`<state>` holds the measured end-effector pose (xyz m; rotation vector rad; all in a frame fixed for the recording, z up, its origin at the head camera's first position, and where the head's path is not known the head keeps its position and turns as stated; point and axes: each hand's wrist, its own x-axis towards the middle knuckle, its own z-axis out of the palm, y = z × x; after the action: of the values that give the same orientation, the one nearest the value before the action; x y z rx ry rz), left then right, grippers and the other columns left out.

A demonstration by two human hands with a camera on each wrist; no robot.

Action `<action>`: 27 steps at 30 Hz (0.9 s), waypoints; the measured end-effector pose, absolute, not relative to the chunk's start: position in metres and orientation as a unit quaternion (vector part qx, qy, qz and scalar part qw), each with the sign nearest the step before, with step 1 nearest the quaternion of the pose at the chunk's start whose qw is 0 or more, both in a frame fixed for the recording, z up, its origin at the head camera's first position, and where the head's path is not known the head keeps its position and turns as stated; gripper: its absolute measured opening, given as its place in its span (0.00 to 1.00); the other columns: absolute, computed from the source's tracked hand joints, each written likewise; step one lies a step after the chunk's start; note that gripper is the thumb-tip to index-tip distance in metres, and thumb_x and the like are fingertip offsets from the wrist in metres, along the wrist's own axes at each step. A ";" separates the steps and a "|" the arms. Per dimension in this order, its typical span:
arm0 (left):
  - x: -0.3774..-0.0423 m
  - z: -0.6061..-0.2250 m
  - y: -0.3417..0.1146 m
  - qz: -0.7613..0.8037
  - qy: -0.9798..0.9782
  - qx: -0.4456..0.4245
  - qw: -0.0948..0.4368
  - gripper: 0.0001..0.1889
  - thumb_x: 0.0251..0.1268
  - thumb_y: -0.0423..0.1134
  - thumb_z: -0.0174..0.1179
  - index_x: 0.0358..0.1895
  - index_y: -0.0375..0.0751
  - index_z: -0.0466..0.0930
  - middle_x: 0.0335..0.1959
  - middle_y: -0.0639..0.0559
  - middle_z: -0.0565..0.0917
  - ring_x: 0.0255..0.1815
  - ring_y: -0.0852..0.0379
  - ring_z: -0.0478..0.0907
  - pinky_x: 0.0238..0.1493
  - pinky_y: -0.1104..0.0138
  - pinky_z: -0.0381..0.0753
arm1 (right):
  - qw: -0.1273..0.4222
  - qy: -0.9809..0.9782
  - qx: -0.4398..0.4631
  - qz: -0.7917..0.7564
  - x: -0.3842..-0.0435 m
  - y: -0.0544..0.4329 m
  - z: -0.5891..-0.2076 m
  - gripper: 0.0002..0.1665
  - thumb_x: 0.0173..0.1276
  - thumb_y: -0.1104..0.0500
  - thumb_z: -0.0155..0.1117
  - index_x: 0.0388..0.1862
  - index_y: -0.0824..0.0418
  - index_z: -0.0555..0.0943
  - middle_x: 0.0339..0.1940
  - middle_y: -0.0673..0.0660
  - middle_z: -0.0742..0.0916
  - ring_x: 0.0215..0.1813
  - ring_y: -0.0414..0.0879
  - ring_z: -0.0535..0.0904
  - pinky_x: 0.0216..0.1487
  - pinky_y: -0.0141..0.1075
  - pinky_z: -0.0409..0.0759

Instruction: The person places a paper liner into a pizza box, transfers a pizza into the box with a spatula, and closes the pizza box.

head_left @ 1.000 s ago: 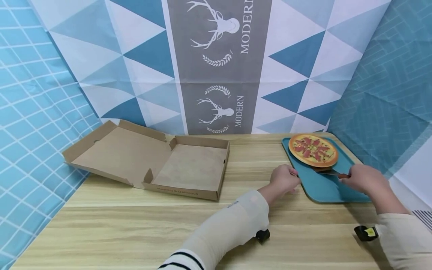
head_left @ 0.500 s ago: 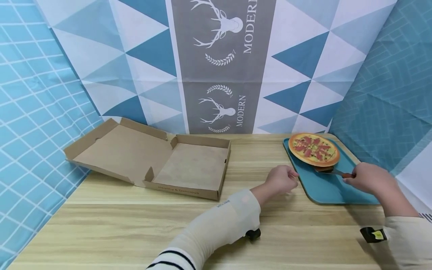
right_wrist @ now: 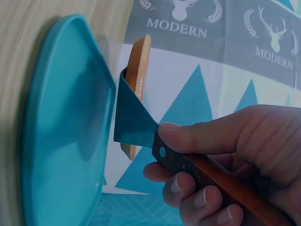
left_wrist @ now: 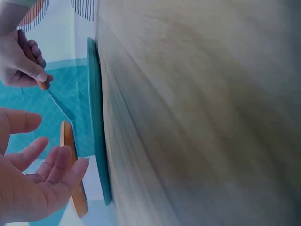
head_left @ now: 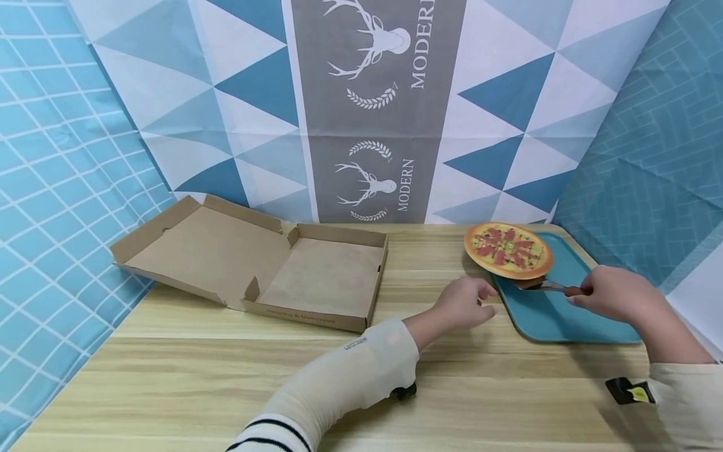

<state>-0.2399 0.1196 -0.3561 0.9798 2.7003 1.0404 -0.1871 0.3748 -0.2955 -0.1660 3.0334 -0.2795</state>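
Right hand [head_left: 607,293] grips spatula [head_left: 545,285] under pizza [head_left: 507,250]; left hand [head_left: 460,303] relaxed.

we see a light wood-grain table [head_left: 186,370] | backdrop: blue/white triangle cloth [head_left: 508,94] with grey deer "MODERN" band [head_left: 375,113] | blue grid-pattern sheets both sides | even, soft light

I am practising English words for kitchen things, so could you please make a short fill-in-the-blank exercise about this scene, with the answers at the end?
1. The right hand grips the wooden handle of a ____, whose metal blade is under the pizza.
2. The pizza is lifted above a tray whose colour is ____.
3. The cardboard pizza box lies on the table with its lid ____.
4. The left hand holds ____.

Missing words: spatula; teal; open; nothing
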 end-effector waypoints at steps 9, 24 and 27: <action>-0.229 -0.348 0.101 0.284 0.879 0.384 0.016 0.17 0.63 0.45 0.66 0.53 0.44 0.83 0.48 0.57 0.83 0.44 0.69 0.74 0.40 0.82 0.70 | 0.043 0.993 -0.071 -0.083 -0.183 0.361 -0.285 0.17 0.65 0.53 0.67 0.17 0.57 0.80 0.12 0.47 0.68 0.18 0.43 0.63 0.21 0.36 0.60; -0.209 -0.335 0.058 0.310 0.865 0.394 0.018 0.18 0.65 0.45 0.65 0.55 0.45 0.81 0.50 0.57 0.79 0.47 0.64 0.75 0.45 0.79 0.73 | 0.019 0.992 -0.107 -0.066 -0.176 0.338 -0.268 0.18 0.64 0.53 0.68 0.16 0.54 0.77 0.12 0.47 0.66 0.18 0.42 0.62 0.20 0.36 0.59; -0.207 -0.332 0.047 0.322 0.864 0.387 0.026 0.19 0.65 0.45 0.65 0.56 0.44 0.80 0.52 0.55 0.78 0.49 0.63 0.75 0.48 0.77 0.74 | 0.021 0.991 -0.115 -0.066 -0.176 0.334 -0.265 0.17 0.64 0.53 0.68 0.17 0.54 0.78 0.12 0.47 0.66 0.17 0.42 0.61 0.20 0.36 0.58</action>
<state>-0.2066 0.0473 -0.3321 1.1953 2.6702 0.9958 -0.1757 0.3344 -0.2655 -0.3562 3.0725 -0.2059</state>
